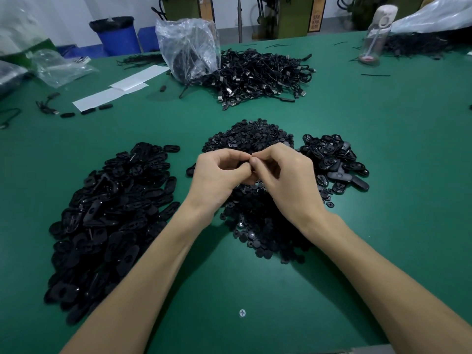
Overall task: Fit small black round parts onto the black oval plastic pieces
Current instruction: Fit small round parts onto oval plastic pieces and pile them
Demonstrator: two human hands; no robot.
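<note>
A large heap of black oval plastic pieces lies on the left of the green table. A mound of small black round parts fills the middle. A smaller pile of oval pieces sits to the right. My left hand and my right hand meet above the round parts, fingers curled and fingertips touching. Between them they pinch a small black piece, mostly hidden by the fingers. I cannot tell which part each hand holds.
A tangle of black USB cables and a clear plastic bag lie behind the piles. White paper sheets and loose oval pieces are at far left. A clear water bottle stands far right. A screw head marks the near table.
</note>
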